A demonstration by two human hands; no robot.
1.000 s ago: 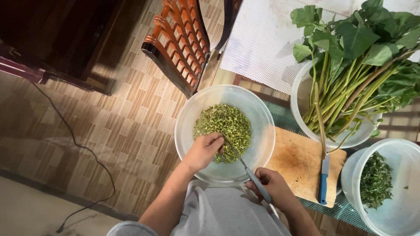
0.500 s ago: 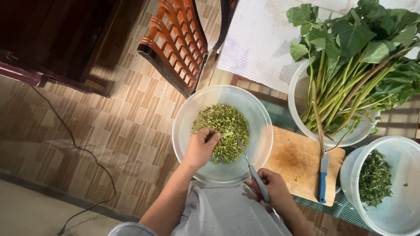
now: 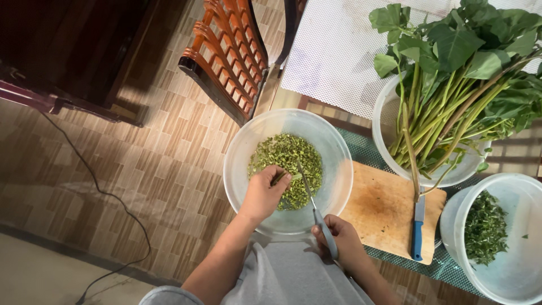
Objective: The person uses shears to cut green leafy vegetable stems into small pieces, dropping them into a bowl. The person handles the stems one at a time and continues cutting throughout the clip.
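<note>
Knife (image 3: 313,197) drawn slightly nearer the body than half a second ago, grey handle gripped in the right hand (image 3: 337,243), blade pointed up and away over the clear bowl (image 3: 237,164) of chopped greens (image 3: 288,158), long axis near vertical in view, left hand (image 3: 264,195) pinched on a green stem (image 3: 280,177) beside the blade.

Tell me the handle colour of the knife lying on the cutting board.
Blue, on the knife; head view.
</note>
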